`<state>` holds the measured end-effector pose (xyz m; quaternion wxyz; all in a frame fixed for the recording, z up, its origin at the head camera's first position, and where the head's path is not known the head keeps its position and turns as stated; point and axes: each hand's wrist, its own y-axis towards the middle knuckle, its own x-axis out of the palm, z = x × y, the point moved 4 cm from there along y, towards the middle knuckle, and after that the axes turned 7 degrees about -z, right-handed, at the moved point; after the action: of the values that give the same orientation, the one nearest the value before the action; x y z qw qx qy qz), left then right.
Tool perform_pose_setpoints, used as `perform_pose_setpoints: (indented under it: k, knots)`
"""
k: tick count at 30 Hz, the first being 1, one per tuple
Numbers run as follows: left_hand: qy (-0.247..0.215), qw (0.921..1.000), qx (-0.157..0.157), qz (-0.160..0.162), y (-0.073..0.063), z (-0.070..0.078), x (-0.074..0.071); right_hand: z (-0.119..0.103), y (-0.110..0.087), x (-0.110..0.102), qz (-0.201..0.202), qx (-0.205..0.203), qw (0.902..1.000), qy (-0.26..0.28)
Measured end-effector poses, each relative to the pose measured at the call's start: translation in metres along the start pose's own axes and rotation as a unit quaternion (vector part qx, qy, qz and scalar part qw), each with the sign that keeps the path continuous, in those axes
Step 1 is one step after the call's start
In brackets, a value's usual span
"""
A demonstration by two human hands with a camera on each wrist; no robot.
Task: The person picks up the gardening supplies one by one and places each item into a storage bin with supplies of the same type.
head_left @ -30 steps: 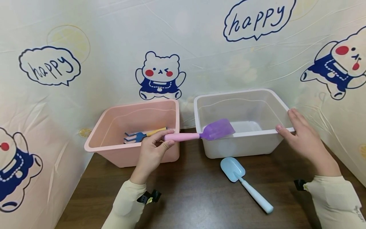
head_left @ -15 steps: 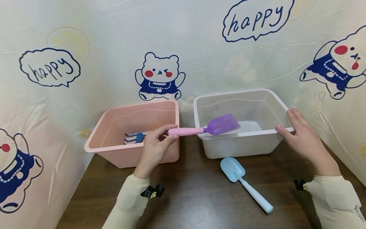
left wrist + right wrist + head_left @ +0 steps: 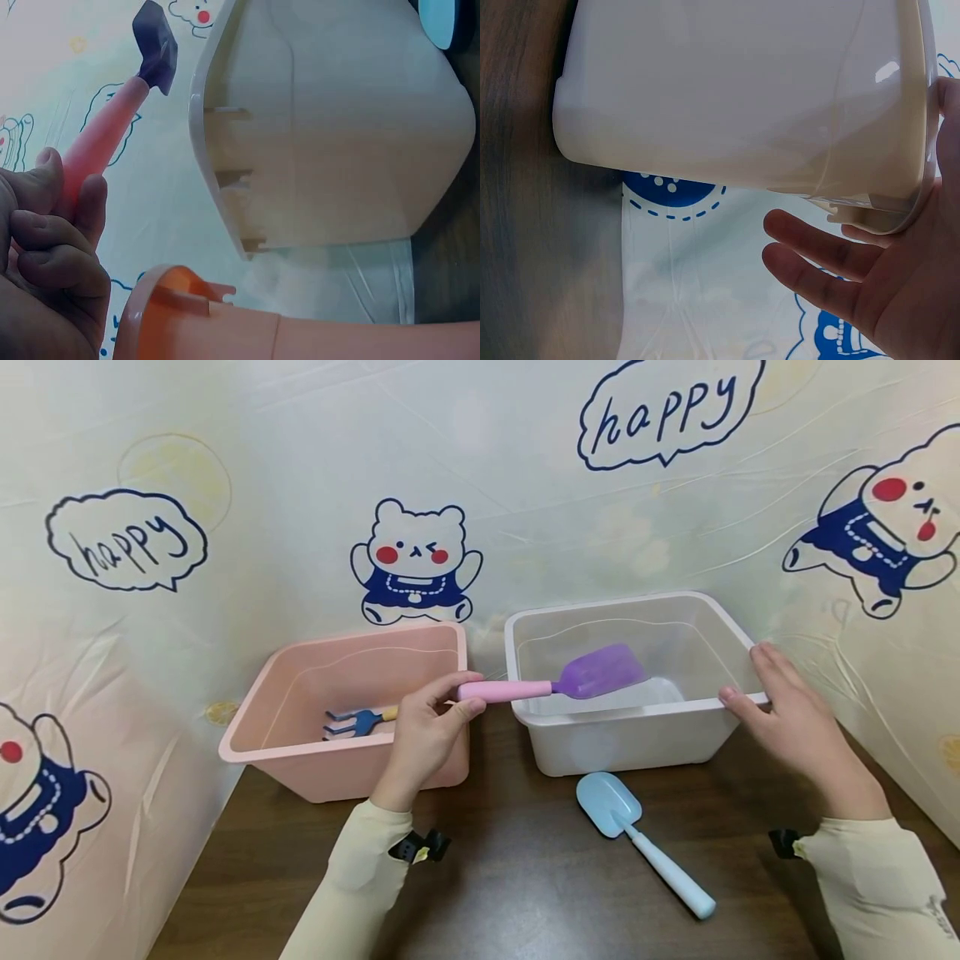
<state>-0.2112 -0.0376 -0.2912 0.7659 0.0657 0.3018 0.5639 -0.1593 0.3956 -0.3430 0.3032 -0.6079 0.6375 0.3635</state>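
Observation:
My left hand (image 3: pixel 427 727) pinches the end of the pink handle of a hand shovel (image 3: pixel 596 672) between thumb and fingers. The shovel's purple blade hangs level over the white bin (image 3: pixel 630 739), past its left rim. In the left wrist view, the shovel (image 3: pixel 105 139) points up and away, and the remaining fingers (image 3: pixel 64 266) are curled. My right hand (image 3: pixel 795 731) rests on the white bin's front right corner, thumb on the front rim and fingers along the side. In the right wrist view, its fingers (image 3: pixel 821 259) extend loosely beneath the rim.
On the left stands a pink bin (image 3: pixel 337 770) with a blue hand rake (image 3: pixel 362 722) inside, its yellow handle partly hidden by my left hand. A light blue trowel (image 3: pixel 648 847) lies on the brown table (image 3: pixel 510 877) before the white bin. A printed cloth (image 3: pixel 300 527) hangs behind.
My left hand has moved right and slightly away, carrying the hand shovel from the white bin's front rim farther over its interior. The right hand has stayed on the corner.

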Motion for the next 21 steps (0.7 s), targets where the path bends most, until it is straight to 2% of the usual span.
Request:
perform_pose_setpoints:
  k: [7, 14, 21]
  knots:
    - [-0.009, 0.9999, -0.01, -0.008, 0.006, -0.001, 0.007, 0.0, 0.0, 0.0, -0.003, -0.001, 1.0, 0.003]
    - [-0.014, 0.9998, 0.005, -0.009, 0.014, 0.002, 0.015, -0.001, 0.0, 0.0, 0.0, -0.002, 1.0, 0.004]
    - [-0.019, 0.9995, 0.002, -0.023, 0.02, 0.006, 0.021, 0.0, 0.0, 0.0, 0.0, 0.002, 1.0, 0.004]
